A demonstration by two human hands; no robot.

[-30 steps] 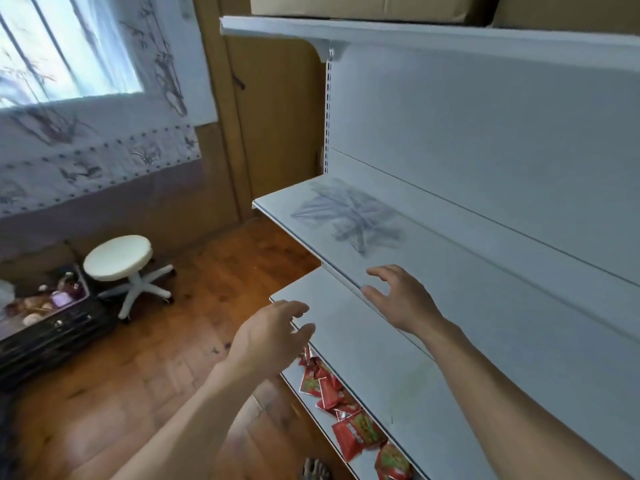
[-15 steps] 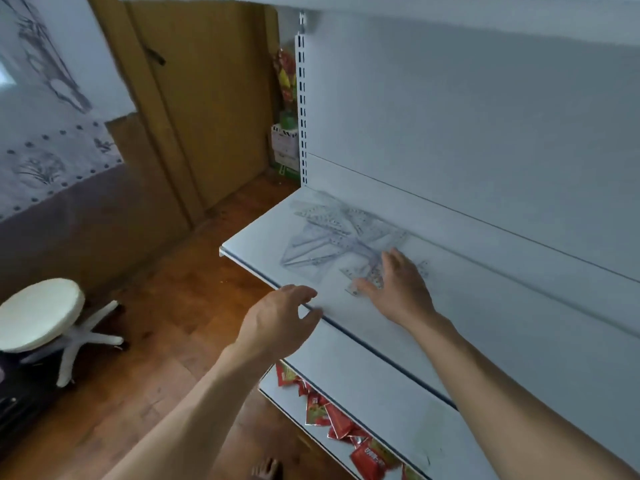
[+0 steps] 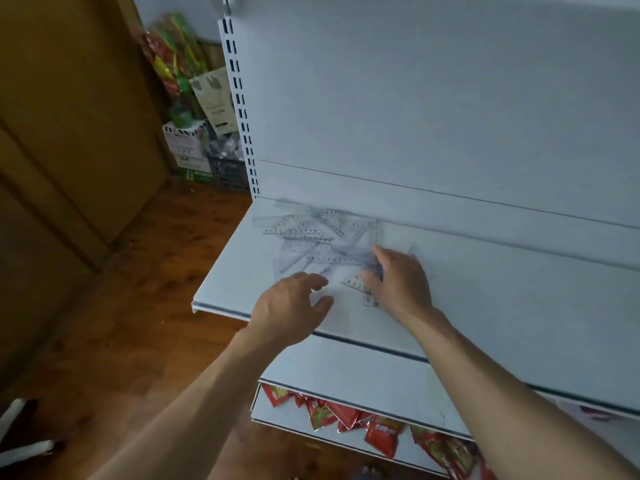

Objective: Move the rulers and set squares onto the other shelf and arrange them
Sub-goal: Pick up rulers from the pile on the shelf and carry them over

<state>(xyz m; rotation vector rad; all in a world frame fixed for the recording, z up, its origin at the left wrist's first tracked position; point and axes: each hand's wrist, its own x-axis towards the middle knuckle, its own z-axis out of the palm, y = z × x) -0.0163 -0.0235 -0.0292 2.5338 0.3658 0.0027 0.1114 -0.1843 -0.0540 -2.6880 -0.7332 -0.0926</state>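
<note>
The pile (image 3: 318,240) of clear plastic rulers and set squares lies just ahead of both your hands. It sits on the white metal shelf (image 3: 519,299), toward its left end and back near the rear panel. The pieces are thin, flat and see-through, crossed over one another at many angles, with rows of printed marks along their edges. Blur hides how many there are.

Your right hand (image 3: 398,282) lies palm down on the near right edge of the pile, fingers stretched forward over the plastic. The pointed corner of one set square (image 3: 356,282), printed with numbers, sticks out leftward from under your thumb. Whether thumb and fingers pinch that piece or only press on it, I cannot tell.

Your left hand (image 3: 291,306) is just left of the right one, over the front of the shelf and near the pile's front corner. Its fingers are loosely curled, thumb apart, and it holds nothing. Whether it touches the shelf is unclear.

Below your wrists a smooth white lower shelf (image 3: 363,379) juts out. Under your forearms, a level lower, shiny red foil packets (image 3: 381,434) lie in a crumpled row.

Beyond your left hand a slotted white upright (image 3: 242,116) rises at the shelf's end. Past it stand boxes (image 3: 187,147) and bright bags (image 3: 169,50). Beneath your left arm runs a brown wood-plank floor (image 3: 138,306).
</note>
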